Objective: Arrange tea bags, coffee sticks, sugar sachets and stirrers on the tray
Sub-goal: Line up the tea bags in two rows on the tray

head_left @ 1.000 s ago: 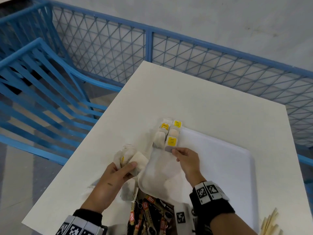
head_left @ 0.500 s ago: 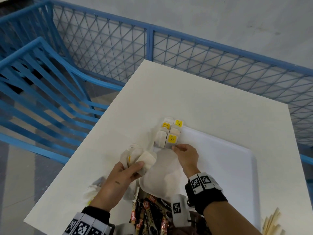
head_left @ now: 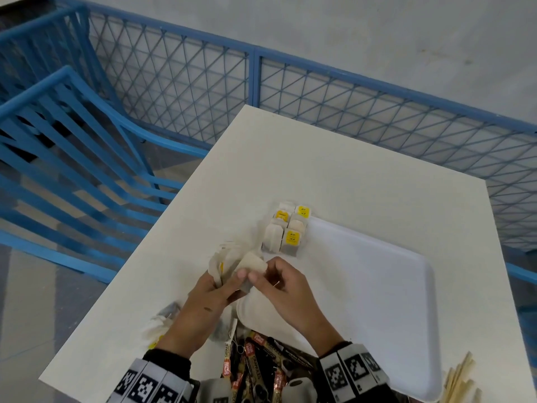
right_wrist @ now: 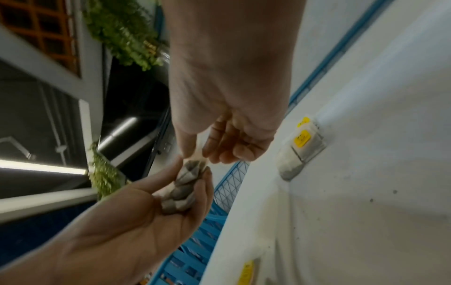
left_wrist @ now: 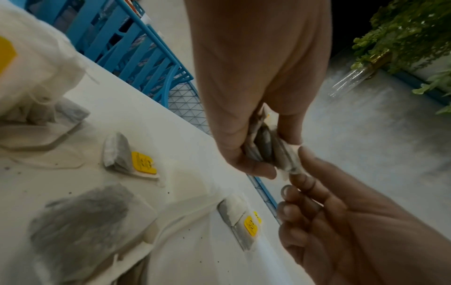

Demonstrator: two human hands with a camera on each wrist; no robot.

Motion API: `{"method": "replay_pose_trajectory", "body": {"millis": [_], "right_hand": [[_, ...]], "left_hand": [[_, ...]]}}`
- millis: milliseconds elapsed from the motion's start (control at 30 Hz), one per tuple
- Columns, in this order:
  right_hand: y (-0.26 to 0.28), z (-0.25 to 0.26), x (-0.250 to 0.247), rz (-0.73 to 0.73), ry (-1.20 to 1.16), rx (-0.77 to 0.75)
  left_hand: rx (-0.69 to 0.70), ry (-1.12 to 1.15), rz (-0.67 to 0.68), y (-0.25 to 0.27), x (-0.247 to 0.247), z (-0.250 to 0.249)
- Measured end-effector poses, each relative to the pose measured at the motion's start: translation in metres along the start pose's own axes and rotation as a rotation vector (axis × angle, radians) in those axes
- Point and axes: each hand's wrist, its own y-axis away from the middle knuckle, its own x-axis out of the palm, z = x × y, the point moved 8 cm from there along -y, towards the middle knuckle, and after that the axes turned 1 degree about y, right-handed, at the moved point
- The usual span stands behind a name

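My left hand [head_left: 225, 282] grips a bundle of white tea bags [head_left: 225, 258] above the table's left side, just off the white tray [head_left: 377, 301]. My right hand [head_left: 257, 276] meets it and pinches the nearest tea bag [head_left: 251, 263] of that bundle between thumb and forefinger. In the right wrist view the bundle of tea bags [right_wrist: 185, 185] lies in the left palm, with the right fingertips on its top end. Two short rows of tea bags with yellow tags [head_left: 287, 228] lie in the tray's far-left corner. The coffee sticks [head_left: 252, 362] are piled near my body.
Loose tea bags [head_left: 159, 324] lie on the white table [head_left: 348, 170] left of my left wrist. Wooden stirrers [head_left: 459, 382] poke in at the bottom right. A blue mesh fence [head_left: 319, 91] stands behind the table and a blue chair [head_left: 72, 158] to its left.
My right hand has left the rows of tea bags in the tray corner and come back left to the bundle, where it now pinches one bag. The left hand has stayed almost still.
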Motion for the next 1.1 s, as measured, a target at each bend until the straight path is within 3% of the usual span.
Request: {"method": "replay_pose_trajectory", "body": {"millis": [233, 500, 567, 867, 1100], "right_hand": [[0.002, -0.007, -0.007, -0.049, -0.086, 0.08], [0.007, -0.01, -0.006, 0.002, -0.83, 0.217], [0.006, -0.006, -0.007, 0.001, -0.803, 0.21], [0.01, -0.017, -0.003, 0.067, -0.272, 0.171], [-0.01, -0.067, -0.021, -0.216, -0.318, 0.314]], "left_hand": [[-0.017, 0.169, -0.016, 0.003, -0.002, 0.002], [0.015, 0.218, -0.095, 0.005, -0.011, 0.001], [0.023, 0.215, -0.094, 0.004, -0.01, 0.002], [0.032, 0.166, -0.116, 0.006, -0.014, 0.0], [0.049, 0.161, -0.186, 0.011, -0.035, -0.004]]}}
